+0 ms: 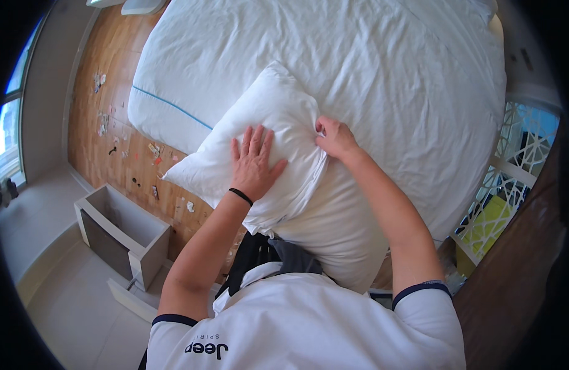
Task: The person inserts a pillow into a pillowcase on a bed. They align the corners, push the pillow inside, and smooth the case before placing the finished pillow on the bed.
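A white pillow (pixel 275 98) in a loose white pillowcase lies slanted across the near edge of the bed, one corner pointing left. My left hand (pixel 255 163) rests flat on it with the fingers spread, a thin black band round the wrist. At the pillow's right side my right hand (pixel 335 138) is closed, pinching the edge of the pillowcase between thumb and curled fingers. Below this edge, a second smooth white bulge (pixel 340 231), seemingly another pillow or the uncovered part of this one, reaches down toward my waist. I cannot tell which.
The bed (pixel 414 92) has a wrinkled white sheet with a blue line (pixel 173 109) at its left. Small scraps litter the wooden floor (pixel 121 92). An open drawer (pixel 121 228) juts out at lower left. A white lattice screen (pixel 506 172) stands at right, a window (pixel 10 139) far left.
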### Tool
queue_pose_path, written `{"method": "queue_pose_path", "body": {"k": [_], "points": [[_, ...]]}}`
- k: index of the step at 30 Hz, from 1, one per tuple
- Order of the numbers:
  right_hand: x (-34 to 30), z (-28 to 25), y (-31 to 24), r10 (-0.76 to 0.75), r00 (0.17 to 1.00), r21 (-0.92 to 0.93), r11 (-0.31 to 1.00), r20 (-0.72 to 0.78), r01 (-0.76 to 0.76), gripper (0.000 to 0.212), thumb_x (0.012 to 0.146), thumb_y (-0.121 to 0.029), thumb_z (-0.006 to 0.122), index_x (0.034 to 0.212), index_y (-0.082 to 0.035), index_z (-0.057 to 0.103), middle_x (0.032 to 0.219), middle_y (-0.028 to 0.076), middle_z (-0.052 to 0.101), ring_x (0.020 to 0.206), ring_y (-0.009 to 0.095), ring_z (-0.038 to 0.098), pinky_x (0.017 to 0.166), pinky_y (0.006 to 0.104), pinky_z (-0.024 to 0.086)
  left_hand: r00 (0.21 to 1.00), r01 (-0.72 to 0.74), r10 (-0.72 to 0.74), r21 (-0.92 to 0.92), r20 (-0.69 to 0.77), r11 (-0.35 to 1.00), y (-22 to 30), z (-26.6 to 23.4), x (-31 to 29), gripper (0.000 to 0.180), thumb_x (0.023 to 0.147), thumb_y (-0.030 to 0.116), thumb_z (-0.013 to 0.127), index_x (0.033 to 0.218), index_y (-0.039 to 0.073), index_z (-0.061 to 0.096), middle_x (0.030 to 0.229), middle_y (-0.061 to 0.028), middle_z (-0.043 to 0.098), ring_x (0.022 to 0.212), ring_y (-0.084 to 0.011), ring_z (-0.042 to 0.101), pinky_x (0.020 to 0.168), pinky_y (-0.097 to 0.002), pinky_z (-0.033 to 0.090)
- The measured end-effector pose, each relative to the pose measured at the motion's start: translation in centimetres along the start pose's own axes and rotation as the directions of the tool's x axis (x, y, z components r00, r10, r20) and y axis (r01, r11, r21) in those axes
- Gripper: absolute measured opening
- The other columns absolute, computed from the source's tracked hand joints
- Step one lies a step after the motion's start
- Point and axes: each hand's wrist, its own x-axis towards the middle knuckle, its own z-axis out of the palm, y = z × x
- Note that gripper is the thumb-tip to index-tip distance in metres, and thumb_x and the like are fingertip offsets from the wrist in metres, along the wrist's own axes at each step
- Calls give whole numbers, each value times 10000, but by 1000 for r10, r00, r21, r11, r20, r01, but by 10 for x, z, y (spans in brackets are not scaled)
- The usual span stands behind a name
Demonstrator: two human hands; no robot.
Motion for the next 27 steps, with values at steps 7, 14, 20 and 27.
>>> {"method": "queue_pose_path", "body": {"k": [7, 14, 20, 27], "points": [[9, 6, 18, 31, 998, -146, 989, 59, -22, 335, 760, -338, 699, 988, -93, 679, 1025, 170, 694, 1016, 349, 645, 882, 438, 517, 1000, -27, 27, 2, 4, 1000, -11, 18, -14, 737, 910, 489, 581, 1502, 122, 341, 1575, -126, 276, 1475, -339, 186, 1183, -558, 106], [76, 17, 22, 241, 851, 156, 925, 467, -348, 875, 761, -637, 700, 1346, -7, 538, 1333, 151, 594, 1208, 271, 581, 1010, 358, 453, 996, -13, 21, -94, 82, 996, -15, -2, -22, 745, 884, 450, 620, 1489, 106, 356, 1567, -136, 284, 1470, -354, 193, 1181, -556, 115], [25, -8, -1, 119, 860, 417, 836, 497, -357, 710, 805, -393, 757, 1339, 22, 541, 1260, 139, 635, 1129, 246, 618, 960, 350, 479, 996, 37, -24, -162, 85, 986, -15, -20, -40, 795, 874, 458, 638, 1500, 86, 319, 1567, -165, 265, 1467, -375, 187, 1166, -578, 141], [-52, -138, -145, -34, 999, 106, 994, -31, 38, 547, 819, -398, 685, 1156, 31, 637, 1092, 228, 682, 981, 351, 675, 861, 424, 529, 999, 42, -25, -785, 34, 619, -11, -38, -5, 872, 912, 503, 605, 1533, 26, 220, 1566, -207, 242, 1456, -335, 225, 1148, -450, 256]]}}
